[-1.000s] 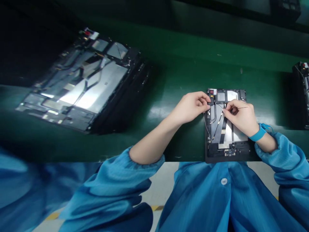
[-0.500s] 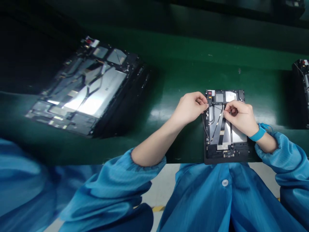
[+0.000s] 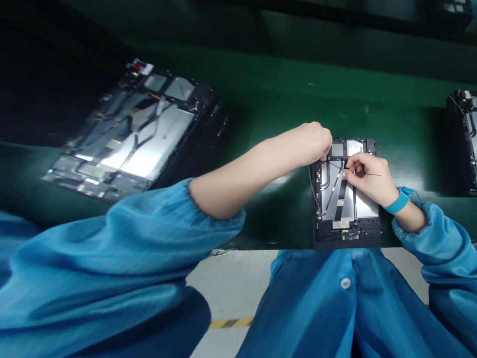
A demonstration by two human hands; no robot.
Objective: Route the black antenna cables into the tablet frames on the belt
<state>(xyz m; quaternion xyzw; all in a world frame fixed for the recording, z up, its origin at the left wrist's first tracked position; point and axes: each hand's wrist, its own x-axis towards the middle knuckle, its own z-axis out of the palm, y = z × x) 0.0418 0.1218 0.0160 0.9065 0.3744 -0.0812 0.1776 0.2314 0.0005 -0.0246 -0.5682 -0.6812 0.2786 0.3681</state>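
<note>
An opened tablet (image 3: 348,233) lies flat on the green bench, showing silver plates, black strips and thin wires. My left hand (image 3: 311,146) is curled over its upper left corner, and its fingertips are hidden behind the back of the hand. My right hand (image 3: 367,179) rests on the upper right of the tablet, pinching a thin black cable (image 3: 374,174) between fingers and thumb. A thin wire (image 3: 313,191) curves along the tablet's left edge. A blue wristband (image 3: 397,203) circles my right wrist.
A second opened tablet (image 3: 130,134) lies on the bench to the left, and part of a third (image 3: 464,129) shows at the right edge. Blue sleeves (image 3: 112,263) cover my arms. The grey floor (image 3: 227,293) with a yellow-and-black line shows below the bench's front edge.
My left hand has moved up and rightward onto the tablet's upper left corner, with its forearm raised. My right hand stays nearly in place on the cable.
</note>
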